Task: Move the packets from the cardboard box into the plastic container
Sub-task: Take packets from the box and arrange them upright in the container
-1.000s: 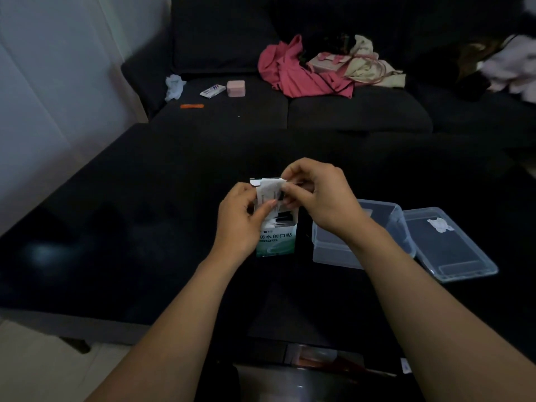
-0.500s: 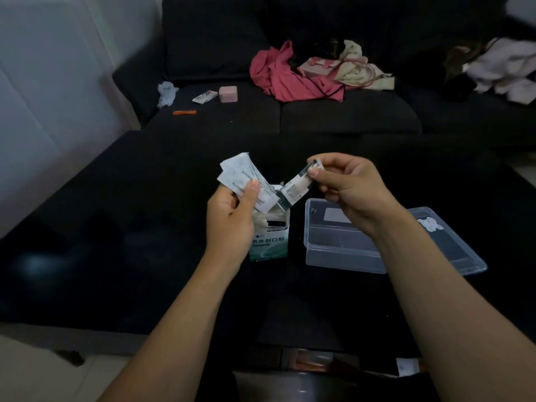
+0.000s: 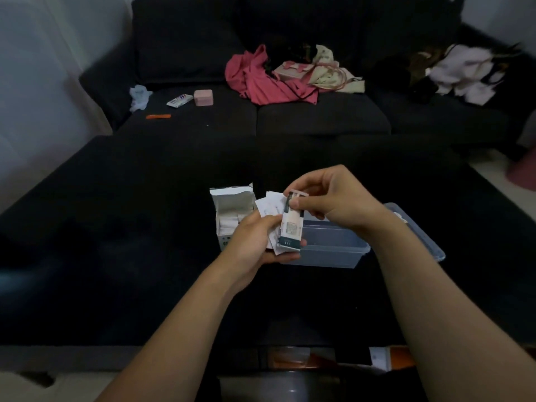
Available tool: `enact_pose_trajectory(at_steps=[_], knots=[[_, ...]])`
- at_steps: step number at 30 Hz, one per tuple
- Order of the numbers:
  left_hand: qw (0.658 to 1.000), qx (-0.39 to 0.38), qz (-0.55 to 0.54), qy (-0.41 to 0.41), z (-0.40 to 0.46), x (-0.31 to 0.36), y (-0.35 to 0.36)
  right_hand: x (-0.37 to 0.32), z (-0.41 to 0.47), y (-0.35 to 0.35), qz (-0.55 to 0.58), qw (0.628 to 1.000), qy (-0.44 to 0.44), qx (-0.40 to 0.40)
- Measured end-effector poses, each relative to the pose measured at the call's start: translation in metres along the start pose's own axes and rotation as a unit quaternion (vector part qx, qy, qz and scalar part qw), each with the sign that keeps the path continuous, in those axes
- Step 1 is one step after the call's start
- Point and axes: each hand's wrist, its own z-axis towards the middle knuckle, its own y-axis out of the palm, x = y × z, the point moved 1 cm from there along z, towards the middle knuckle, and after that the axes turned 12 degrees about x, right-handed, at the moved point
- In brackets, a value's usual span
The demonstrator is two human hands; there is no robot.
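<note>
Two hands at work: my left hand (image 3: 255, 242) grips a small stack of packets (image 3: 271, 208) from below, fingers curled round it; my right hand (image 3: 327, 195) pinches the top of one dark-edged packet (image 3: 291, 227) between thumb and fingers.
Where the packets are: the ones I hold sit just over the near-left corner of the plastic container (image 3: 333, 245); more white ones show inside the open cardboard box (image 3: 232, 207), which stands just left of the container.
Step in hand: by my reckoning, gathering the loose packet with the stack before lowering it all into the container.
Doing it well: I would square the edges first, keep the left grip firm so nothing fans out, then bring the stack low over the container's opening and lay it flat.
In the way: the box's raised flap is close to my left knuckles; a careless swing could tip it.
Around: the container's lid (image 3: 417, 236) lies beside it on the right of the dark tabletop (image 3: 116, 227); beyond, a sofa (image 3: 319, 120) carries pink clothes (image 3: 261, 79), a small pink case (image 3: 203, 97) and a tube (image 3: 179, 100).
</note>
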Motion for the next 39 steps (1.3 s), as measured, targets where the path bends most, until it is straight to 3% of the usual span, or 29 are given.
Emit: enact_pose_trajectory(at_steps=[4,10,13,18,21,24,28,33,39], knots=[[0.997,-0.022,-0.05,-0.046,-0.001,-0.002,0.011,0.006,-0.002,0.005,-0.025,0.999,-0.035,0.028],[0.994,-0.026,0.086,0.061,0.005,-0.013,0.018,0.014,-0.003,0.017,-0.072,0.993,-0.019,0.089],[0.973,-0.015,0.188,0.135,0.009,-0.014,0.026,0.02,-0.01,0.032,-0.048,0.997,0.026,0.052],[0.923,0.098,0.304,0.213,0.016,-0.023,0.033,0.024,-0.015,0.047,-0.131,0.972,-0.069,0.181],[0.904,0.109,0.32,0.264,0.015,-0.025,0.034,0.027,-0.012,0.045,-0.103,0.97,-0.058,0.214],[0.899,0.101,0.324,0.276,0.021,-0.025,0.034,0.024,-0.007,0.043,-0.051,0.984,-0.015,0.172],[0.954,0.088,0.204,0.202,0.032,-0.015,0.031,0.027,0.001,0.023,0.148,0.97,0.135,0.14],[0.951,0.05,0.209,0.223,0.036,-0.019,0.027,0.044,0.002,0.015,0.101,0.982,0.155,-0.025],[0.953,0.034,0.22,0.203,0.038,-0.016,0.019,0.047,0.007,0.023,0.191,0.964,0.187,0.001]])
